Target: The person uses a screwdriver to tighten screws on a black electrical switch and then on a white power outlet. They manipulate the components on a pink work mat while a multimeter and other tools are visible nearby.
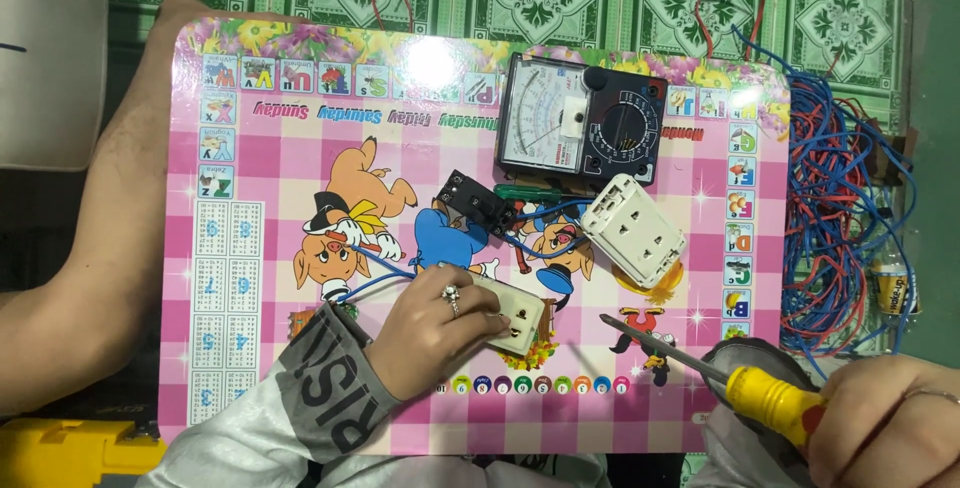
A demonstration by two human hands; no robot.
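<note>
A person's left hand, a ring on one finger, presses down on a cream socket, its fingers curled together over the near edge and clamped on it. The socket is a small rectangular block with dark pin holes in its face; it lies flat on a pink checked board printed with cartoon pigs, near the board's middle and toward the person. Blue wires run from under the hand up toward a black part.

The right hand, at the lower right corner, is closed around the yellow handle of a screwdriver; its shaft slants up and left, the tip stopping short of the socket, apart from it.

Farther up the board lies a second, larger white socket, tilted, and beyond it an analogue meter with a black dial. A tangle of blue and red wire lies off the board's right edge.
</note>
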